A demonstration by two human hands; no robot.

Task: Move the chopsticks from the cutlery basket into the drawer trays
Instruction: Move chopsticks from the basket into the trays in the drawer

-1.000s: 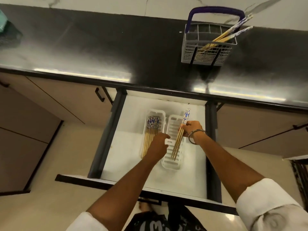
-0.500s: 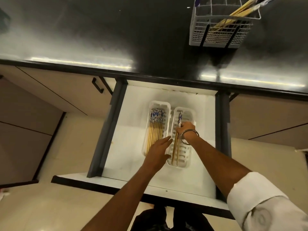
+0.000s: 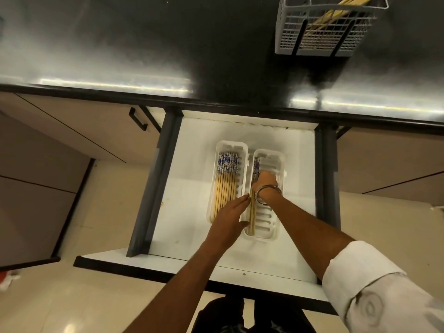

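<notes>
In the right tray (image 3: 276, 162), the right hand (image 3: 265, 182) pinches the chopsticks (image 3: 252, 212) beneath curled fingers, the flat-fingered left hand (image 3: 228, 217) touching their left side.

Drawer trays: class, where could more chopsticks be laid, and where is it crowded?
Free: the right tray has bare slots right of the few chopsticks along its left wall. The white drawer floor left of the left tray is also bare. Crowded: the left tray is filled with a row of chopsticks, and both hands meet over the trays' shared edge.

Two trays (image 3: 241, 164), one cutlery basket (image 3: 319, 42), two hands (image 3: 228, 218).
</notes>
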